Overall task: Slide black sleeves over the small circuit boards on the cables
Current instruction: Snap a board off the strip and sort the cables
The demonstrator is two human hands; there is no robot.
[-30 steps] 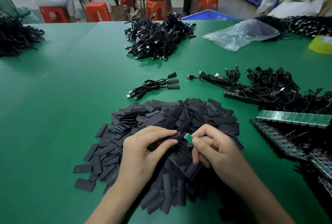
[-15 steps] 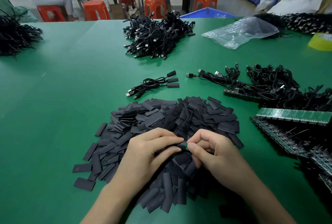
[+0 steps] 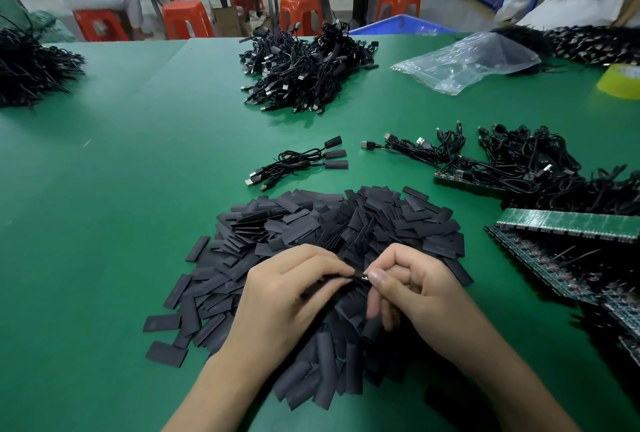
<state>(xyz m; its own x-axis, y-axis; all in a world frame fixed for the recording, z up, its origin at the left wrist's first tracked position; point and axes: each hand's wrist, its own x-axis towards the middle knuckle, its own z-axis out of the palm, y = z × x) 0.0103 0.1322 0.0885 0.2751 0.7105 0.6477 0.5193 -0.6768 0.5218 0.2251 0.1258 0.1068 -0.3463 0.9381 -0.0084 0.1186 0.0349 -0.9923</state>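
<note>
A: Hands?
B: Left hand (image 3: 287,293) pinches a black sleeve (image 3: 337,279). Right hand (image 3: 422,289) pinches the circuit board (image 3: 363,278), nearly hidden.
A: Where?
B: Over the sleeve pile (image 3: 311,223), bench (image 3: 121,189) middle, toward the near edge.

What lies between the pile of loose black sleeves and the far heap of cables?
In the head view, three sleeved cables on bare green table.
</note>
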